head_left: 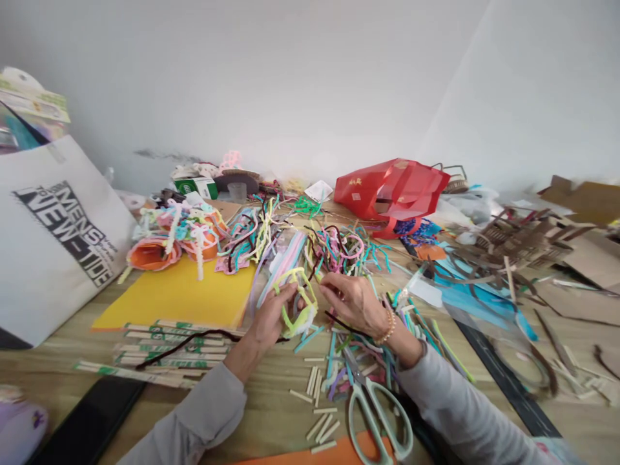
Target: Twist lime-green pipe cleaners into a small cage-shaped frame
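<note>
Plain grey long-sleeved top is worn, seen as left sleeve (pixel 194 413) and right sleeve (pixel 465 407), soft-looking fabric, cuffs ending above the wrists. Left hand (pixel 274 316) and right hand (pixel 351 303) are bare. Beaded bracelet (pixel 387 329), gold-toned and pale beads, is worn on the right wrist

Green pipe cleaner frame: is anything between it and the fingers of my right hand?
Nothing visible: the right hand's fingers are at the upper edge of the yellow-green pipe cleaner frame, with the left hand holding its other side.
</note>
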A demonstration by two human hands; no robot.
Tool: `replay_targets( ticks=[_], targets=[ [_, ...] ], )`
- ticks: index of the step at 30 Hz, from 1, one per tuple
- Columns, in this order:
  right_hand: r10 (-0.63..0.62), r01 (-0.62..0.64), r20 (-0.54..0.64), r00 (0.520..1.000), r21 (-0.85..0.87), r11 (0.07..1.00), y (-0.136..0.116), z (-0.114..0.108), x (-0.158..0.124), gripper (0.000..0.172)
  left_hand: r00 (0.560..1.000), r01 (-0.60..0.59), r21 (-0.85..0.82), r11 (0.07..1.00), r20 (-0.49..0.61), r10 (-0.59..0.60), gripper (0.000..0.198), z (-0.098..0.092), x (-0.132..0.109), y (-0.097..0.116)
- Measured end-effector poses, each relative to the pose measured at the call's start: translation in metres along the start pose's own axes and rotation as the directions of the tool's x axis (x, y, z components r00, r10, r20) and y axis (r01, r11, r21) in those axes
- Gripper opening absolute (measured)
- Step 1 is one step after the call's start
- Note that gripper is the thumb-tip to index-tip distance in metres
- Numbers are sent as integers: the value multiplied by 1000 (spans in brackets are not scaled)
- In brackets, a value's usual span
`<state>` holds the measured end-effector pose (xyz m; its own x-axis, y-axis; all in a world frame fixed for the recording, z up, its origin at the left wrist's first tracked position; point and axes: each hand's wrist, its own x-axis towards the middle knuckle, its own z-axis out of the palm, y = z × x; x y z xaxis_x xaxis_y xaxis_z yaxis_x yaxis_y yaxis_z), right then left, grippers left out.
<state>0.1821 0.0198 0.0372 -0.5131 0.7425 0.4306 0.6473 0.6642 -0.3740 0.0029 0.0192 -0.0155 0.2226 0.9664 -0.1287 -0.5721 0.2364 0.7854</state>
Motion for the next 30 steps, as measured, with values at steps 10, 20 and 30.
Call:
replay_targets(
  ticks=[10,20,30],
  targets=[
    [13,71,401,916,-194,978,-27,-42,-23,13,999,2,78,997,35,-4,18,4,-3,8],
    [161,108,441,883,-524,845,-40,-9,-116,31,998,-59,70,996,21,57,15,4,-6,12],
    [343,-159,217,914,-585,795,-50,13,-172,66,999,-46,39,998,6,46,16,-1,-2,5]
  ],
)
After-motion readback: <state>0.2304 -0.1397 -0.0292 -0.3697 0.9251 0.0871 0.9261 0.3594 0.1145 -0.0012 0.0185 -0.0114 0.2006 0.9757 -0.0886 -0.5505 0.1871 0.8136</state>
